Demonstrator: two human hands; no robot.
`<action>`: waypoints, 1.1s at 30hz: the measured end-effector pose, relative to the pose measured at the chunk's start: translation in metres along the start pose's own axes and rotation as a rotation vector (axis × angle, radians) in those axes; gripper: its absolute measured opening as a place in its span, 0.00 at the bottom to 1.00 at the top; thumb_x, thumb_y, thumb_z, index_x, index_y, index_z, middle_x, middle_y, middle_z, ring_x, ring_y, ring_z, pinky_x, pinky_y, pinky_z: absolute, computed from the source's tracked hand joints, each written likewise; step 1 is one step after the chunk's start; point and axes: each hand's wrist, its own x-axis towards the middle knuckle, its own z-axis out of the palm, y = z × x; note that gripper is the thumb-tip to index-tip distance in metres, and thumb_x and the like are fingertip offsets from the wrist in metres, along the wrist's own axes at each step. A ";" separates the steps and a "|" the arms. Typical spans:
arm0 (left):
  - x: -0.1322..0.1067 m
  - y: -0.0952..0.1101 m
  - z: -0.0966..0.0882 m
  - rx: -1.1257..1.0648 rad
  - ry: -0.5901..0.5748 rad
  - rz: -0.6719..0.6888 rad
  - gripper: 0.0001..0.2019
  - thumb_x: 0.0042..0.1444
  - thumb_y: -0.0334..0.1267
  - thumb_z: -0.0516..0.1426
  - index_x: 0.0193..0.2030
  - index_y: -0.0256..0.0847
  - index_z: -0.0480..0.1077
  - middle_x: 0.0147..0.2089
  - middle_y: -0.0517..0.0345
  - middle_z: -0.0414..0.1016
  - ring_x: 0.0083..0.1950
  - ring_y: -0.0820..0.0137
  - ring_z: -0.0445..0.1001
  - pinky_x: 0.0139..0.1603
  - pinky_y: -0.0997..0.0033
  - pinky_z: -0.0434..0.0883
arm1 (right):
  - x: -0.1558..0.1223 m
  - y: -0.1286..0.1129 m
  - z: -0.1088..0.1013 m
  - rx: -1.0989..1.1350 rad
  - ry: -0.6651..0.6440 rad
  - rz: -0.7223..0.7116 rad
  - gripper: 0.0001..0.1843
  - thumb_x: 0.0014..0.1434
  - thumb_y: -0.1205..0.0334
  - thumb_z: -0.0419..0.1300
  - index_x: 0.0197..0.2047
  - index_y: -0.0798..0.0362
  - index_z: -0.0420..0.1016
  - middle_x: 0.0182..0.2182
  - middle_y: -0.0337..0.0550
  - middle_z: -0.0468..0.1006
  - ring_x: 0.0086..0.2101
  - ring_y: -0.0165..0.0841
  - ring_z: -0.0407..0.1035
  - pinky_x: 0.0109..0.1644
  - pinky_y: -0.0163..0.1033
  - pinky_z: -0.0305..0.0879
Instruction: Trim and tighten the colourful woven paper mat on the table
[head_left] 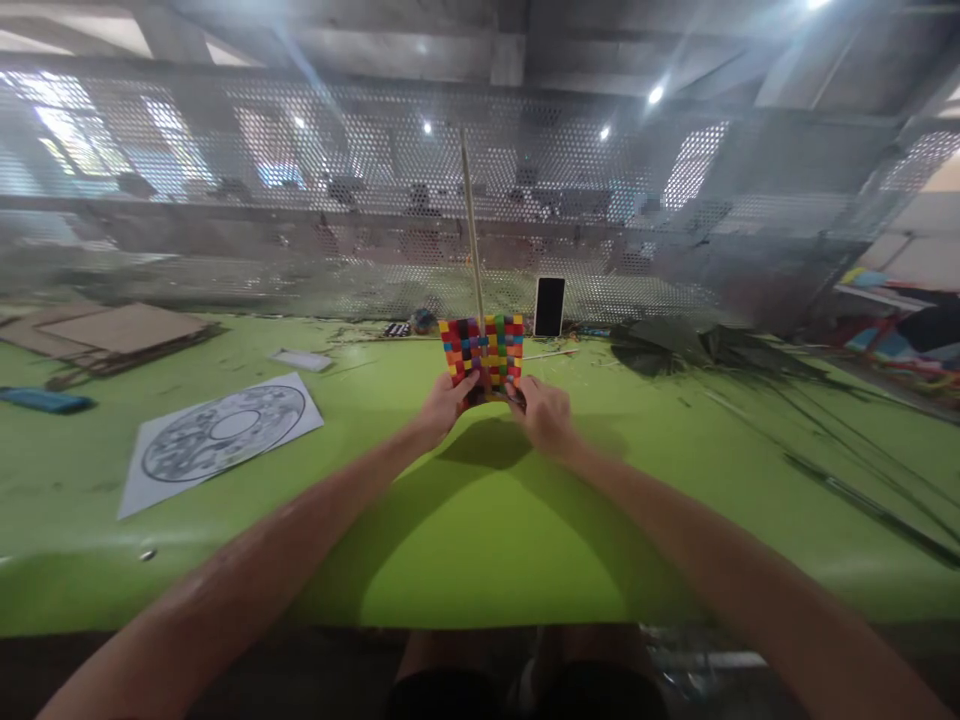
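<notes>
Between my two hands, a small woven panel of many-coloured strips [501, 350] is held up above the green table. A long pale stick [472, 235] rises from its middle, so it looks like a woven fan on a handle, with the handle pointing up. My left hand [445, 405] pinches the panel's lower left edge, thumb on the near face. At the lower right edge my right hand [546, 408] grips it with bent fingers. Something small and dark shows by the right fingertips, too blurred to name. The panel's shadow falls on the table below.
A phone [549, 307] stands upright behind the panel. Left lie a paper with a printed ring pattern [225, 435], cardboard sheets [127, 328] and a blue cutter [45, 400]. Dark dried leaves [675, 348] and long thin stems [862, 500] lie right. A perforated metal screen [360, 230] borders the back.
</notes>
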 end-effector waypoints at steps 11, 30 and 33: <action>0.005 0.015 -0.009 0.026 -0.045 -0.060 0.14 0.63 0.44 0.62 0.50 0.37 0.77 0.50 0.45 0.83 0.51 0.58 0.82 0.55 0.58 0.79 | 0.008 0.007 -0.004 0.045 -0.051 0.137 0.18 0.73 0.53 0.50 0.44 0.56 0.76 0.37 0.48 0.82 0.32 0.37 0.71 0.34 0.40 0.52; 0.018 0.018 -0.017 0.215 -0.004 0.076 0.19 0.47 0.42 0.72 0.44 0.35 0.80 0.43 0.48 0.85 0.45 0.58 0.83 0.52 0.55 0.79 | 0.008 0.013 0.001 0.086 -0.158 0.081 0.19 0.74 0.52 0.48 0.40 0.54 0.74 0.33 0.43 0.78 0.28 0.33 0.65 0.33 0.37 0.49; 0.021 0.016 -0.020 0.216 -0.005 0.070 0.20 0.45 0.43 0.73 0.44 0.36 0.80 0.42 0.48 0.85 0.47 0.57 0.83 0.54 0.55 0.78 | 0.009 0.012 -0.001 0.089 -0.181 0.108 0.17 0.73 0.55 0.48 0.40 0.53 0.74 0.32 0.42 0.77 0.28 0.33 0.64 0.34 0.38 0.49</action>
